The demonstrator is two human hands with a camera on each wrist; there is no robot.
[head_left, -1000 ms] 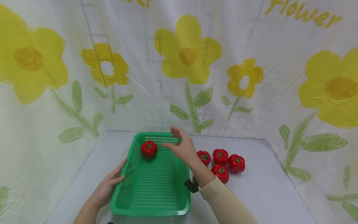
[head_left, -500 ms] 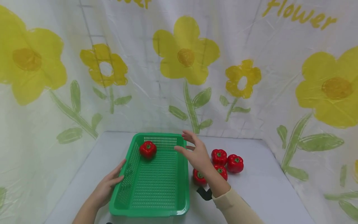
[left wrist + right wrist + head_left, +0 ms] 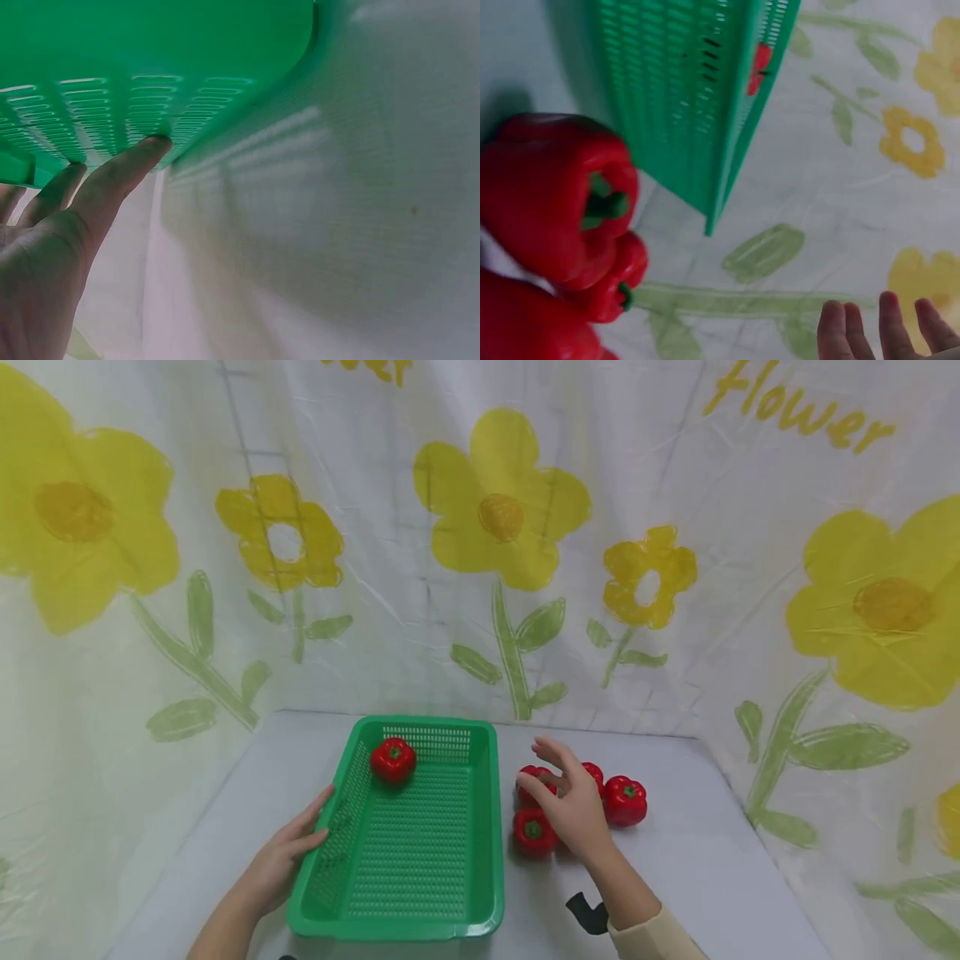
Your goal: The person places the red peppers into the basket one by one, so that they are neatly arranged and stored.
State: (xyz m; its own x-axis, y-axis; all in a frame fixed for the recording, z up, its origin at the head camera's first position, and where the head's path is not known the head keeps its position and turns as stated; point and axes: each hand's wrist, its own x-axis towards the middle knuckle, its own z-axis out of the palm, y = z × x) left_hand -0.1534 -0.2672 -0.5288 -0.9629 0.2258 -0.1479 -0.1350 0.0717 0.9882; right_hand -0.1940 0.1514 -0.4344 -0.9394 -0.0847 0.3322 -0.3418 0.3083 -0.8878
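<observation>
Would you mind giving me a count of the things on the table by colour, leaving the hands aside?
Red peppers: 5, one in the basket, four beside it, two of them partly hidden by the right hand.
Green baskets: 1.
Total: 6.

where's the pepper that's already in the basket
In the head view, the single red pepper sits in the far left corner of the green basket, apart from the loose peppers on the table to the basket's right.
</observation>
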